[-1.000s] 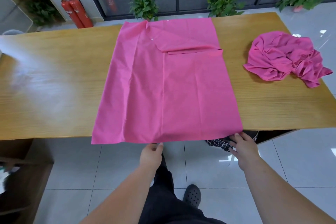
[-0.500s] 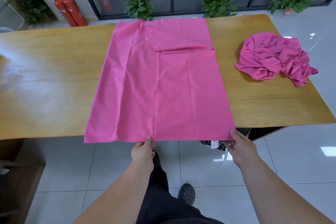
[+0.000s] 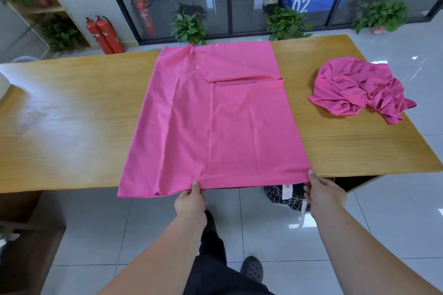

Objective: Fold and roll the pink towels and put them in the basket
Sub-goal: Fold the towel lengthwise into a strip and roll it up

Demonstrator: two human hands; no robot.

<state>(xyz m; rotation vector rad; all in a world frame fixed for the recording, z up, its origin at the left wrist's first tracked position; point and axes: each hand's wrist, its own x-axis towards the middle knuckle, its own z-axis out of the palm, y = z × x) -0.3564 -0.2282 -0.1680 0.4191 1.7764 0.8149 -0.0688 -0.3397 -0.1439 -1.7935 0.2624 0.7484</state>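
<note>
A pink towel (image 3: 215, 122) lies spread flat across the wooden table (image 3: 72, 115), its near edge hanging a little over the table's front. Its far right corner is folded back onto itself. My left hand (image 3: 190, 200) pinches the near edge around the middle, thumb on top. My right hand (image 3: 322, 190) pinches the near right corner. A second pink towel (image 3: 357, 88) sits crumpled in a heap on the table's right side. A dark checked basket (image 3: 278, 195) shows partly under the table edge between my hands.
Potted plants (image 3: 189, 26) stand on the floor behind the table's far edge, with red fire extinguishers (image 3: 105, 35) at the far left. A wooden shelf unit (image 3: 21, 235) stands at the lower left. My leg and dark shoe (image 3: 251, 268) are on the tiled floor below.
Both hands have taken hold of the towel's near edge and now pinch it, and the edge has lifted slightly. The camera view has tilted upward.
</note>
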